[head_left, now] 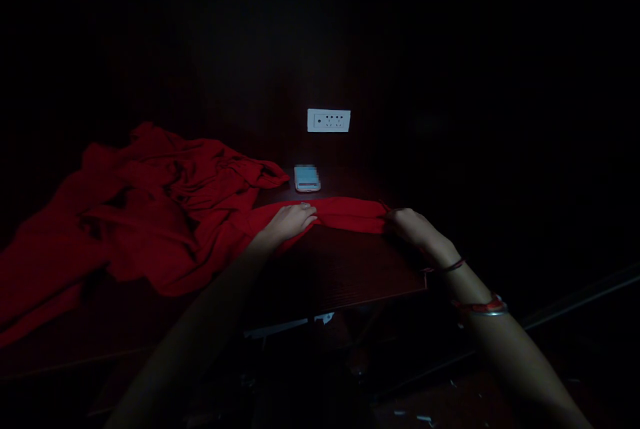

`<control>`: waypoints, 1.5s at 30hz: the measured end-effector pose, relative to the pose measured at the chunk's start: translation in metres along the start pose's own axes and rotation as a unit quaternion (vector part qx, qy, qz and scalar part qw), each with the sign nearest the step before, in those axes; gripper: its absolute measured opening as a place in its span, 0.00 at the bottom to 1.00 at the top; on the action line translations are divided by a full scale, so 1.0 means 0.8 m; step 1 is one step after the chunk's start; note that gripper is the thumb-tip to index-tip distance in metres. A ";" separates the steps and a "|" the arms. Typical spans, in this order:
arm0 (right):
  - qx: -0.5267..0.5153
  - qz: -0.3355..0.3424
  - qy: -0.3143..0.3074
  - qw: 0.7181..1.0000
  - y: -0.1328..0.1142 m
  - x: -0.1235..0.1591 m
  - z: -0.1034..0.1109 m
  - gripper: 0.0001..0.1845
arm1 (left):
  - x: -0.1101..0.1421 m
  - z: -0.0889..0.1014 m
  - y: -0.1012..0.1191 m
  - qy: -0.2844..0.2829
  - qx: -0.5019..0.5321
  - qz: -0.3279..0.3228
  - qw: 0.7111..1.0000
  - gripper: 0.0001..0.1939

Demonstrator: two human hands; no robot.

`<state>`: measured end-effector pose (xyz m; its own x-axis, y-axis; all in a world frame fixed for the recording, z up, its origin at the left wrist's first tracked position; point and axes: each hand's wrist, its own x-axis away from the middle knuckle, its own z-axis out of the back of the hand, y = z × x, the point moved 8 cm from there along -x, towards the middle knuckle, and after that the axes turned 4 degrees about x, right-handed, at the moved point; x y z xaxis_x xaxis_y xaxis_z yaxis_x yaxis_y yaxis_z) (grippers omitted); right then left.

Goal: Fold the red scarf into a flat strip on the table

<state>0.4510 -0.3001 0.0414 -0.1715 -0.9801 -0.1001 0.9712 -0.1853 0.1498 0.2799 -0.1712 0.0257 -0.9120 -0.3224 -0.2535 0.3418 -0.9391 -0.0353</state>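
A large red cloth (170,209) lies crumpled on the dark table (350,269), and a long narrow part of it, like a sleeve, runs to the right. My left hand (293,220) lies over this narrow part, its fingers bent and pressed together on the fabric. At its right end, my right hand (413,224) pinches the cloth near the table's right side; its fingertips are partly hidden. Between both hands the narrow part (350,214) is stretched nearly straight, with a fold along it. Whether the cloth is a whole garment is hard to tell in the dim light.
A phone (307,178) with a lit, blurred screen lies just behind the narrow cloth. On the dark wall above it is a white socket plate (329,120). The table's front edge (370,299) runs below my hands. Small pale scraps (424,418) lie on the floor.
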 end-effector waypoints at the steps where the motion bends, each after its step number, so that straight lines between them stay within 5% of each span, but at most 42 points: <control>1: 0.007 -0.016 0.007 1.000 0.003 0.001 0.004 0.07 | 0.000 0.000 0.000 -0.001 0.000 0.000 1.000 0.14; 6: 0.012 -0.066 0.056 0.996 0.009 -0.005 0.032 0.11 | 0.001 -0.001 -0.004 0.007 -0.006 0.008 1.000 0.15; 10: -0.039 -0.021 -0.007 0.999 0.002 -0.013 0.008 0.11 | 0.001 -0.002 -0.002 0.005 0.000 0.004 1.000 0.13; 15: -0.034 0.025 -0.005 0.999 -0.008 -0.011 -0.010 0.08 | 0.001 0.002 0.018 0.023 0.014 -0.055 0.998 0.13; 23: -0.012 0.001 0.014 1.000 -0.006 -0.009 0.012 0.09 | 0.000 -0.004 0.023 0.005 0.019 -0.068 0.997 0.13; 29: -0.045 0.061 0.028 0.997 -0.024 -0.008 0.011 0.07 | -0.001 -0.003 0.024 -0.002 0.005 -0.063 0.998 0.12; 36: 0.001 -0.007 0.001 1.000 -0.015 -0.004 0.004 0.11 | -0.002 -0.005 0.019 -0.007 0.014 -0.039 0.999 0.13; 42: -0.062 0.069 0.055 0.994 -0.041 -0.007 0.006 0.14 | -0.003 -0.006 0.017 -0.009 0.003 -0.024 1.000 0.14; 45: -0.040 0.051 0.046 0.997 -0.038 -0.011 0.002 0.06 | -0.002 -0.007 0.014 -0.017 0.004 -0.012 1.000 0.14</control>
<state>0.4226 -0.2863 0.0393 -0.0589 -0.9821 -0.1792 0.9936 -0.0750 0.0845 0.2867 -0.1805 0.0207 -0.9275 -0.3030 -0.2190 0.3175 -0.9477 -0.0337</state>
